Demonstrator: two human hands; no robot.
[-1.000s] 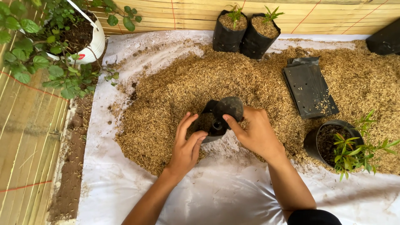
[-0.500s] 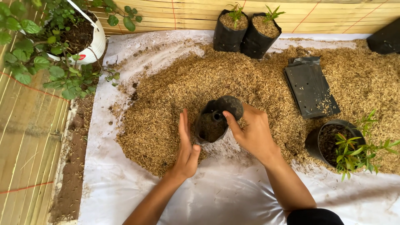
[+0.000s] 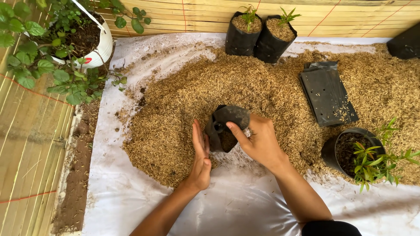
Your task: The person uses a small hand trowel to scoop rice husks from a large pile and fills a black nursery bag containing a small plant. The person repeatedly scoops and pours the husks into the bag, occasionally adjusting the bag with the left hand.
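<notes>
While the right hand (image 3: 262,142) grips the rim of the small black plastic grow bag (image 3: 227,129), the left hand (image 3: 200,153), flat and released, stands edge-on beside it amid the heap of tan rice husk (image 3: 183,100), bare white plastic sheet (image 3: 245,205) lying open below.

Hands at a black grow bag on a heap of husks

The right hand (image 3: 262,142) grips the rim of the tilted, open bag (image 3: 227,126); the left hand (image 3: 200,157) stands edge-on, flat and open, just beside it on the husks (image 3: 183,100). White sheet (image 3: 245,205) underneath. Flat bags (image 3: 328,94) lie right, a potted plant (image 3: 354,153) near, two filled bags (image 3: 260,32) behind.
</notes>
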